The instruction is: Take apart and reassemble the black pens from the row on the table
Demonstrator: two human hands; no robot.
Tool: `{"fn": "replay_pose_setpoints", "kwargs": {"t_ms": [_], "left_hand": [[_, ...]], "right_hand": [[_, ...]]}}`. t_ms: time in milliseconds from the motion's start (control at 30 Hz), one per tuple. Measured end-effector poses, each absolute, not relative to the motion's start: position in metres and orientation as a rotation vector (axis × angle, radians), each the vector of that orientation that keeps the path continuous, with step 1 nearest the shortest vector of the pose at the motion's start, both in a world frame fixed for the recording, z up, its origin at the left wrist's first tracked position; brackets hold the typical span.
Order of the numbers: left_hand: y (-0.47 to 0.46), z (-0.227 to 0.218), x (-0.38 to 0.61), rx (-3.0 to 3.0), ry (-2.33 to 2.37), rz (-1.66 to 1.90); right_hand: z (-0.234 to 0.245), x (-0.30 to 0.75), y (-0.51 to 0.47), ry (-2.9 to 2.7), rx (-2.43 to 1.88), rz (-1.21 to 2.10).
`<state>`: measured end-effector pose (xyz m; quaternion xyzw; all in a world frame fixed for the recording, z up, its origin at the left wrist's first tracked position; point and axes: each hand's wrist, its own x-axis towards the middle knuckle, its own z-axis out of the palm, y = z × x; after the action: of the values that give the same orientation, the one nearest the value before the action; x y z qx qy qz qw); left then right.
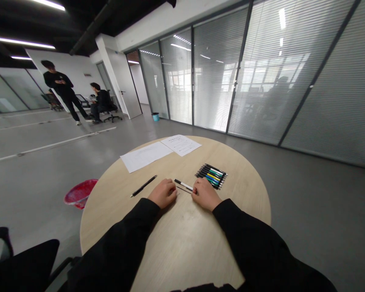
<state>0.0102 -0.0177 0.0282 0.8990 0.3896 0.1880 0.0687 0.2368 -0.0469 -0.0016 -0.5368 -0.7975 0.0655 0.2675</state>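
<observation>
Near the middle of the round table, my left hand (164, 193) is closed with its fingers curled, and a tiny thin piece shows by its fingertips. Whatever it may hold is hidden. Opposite it, my right hand (205, 194) is also closed. A black-and-white pen part (183, 184) and a thin dark refill (184, 190) lie between the hands, their right ends reaching my right fingers; which of them is gripped I cannot tell. Just beyond my right hand is a row of several pens (212, 174) with black, white, green, yellow and blue parts. One black pen (143, 186) lies left of my left hand.
Two printed paper sheets (147, 155) lie at the table's (182, 251) far edge. A red basin (79, 194) stands on the floor to the left, near a black chair (27, 263). Farther back are two people (61, 87) and a blue bin (155, 117) by the glass partition.
</observation>
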Motion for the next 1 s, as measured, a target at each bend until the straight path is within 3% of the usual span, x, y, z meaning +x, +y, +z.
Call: {"fn": "replay_pose_setpoints", "kwargs": {"t_ms": [1000], "left_hand": [[-0.003,0.011,-0.001,2.537,1.362,0.828]], "right_hand": [[-0.005,0.239,-0.045,-2.062,-1.484,0.163]]}}
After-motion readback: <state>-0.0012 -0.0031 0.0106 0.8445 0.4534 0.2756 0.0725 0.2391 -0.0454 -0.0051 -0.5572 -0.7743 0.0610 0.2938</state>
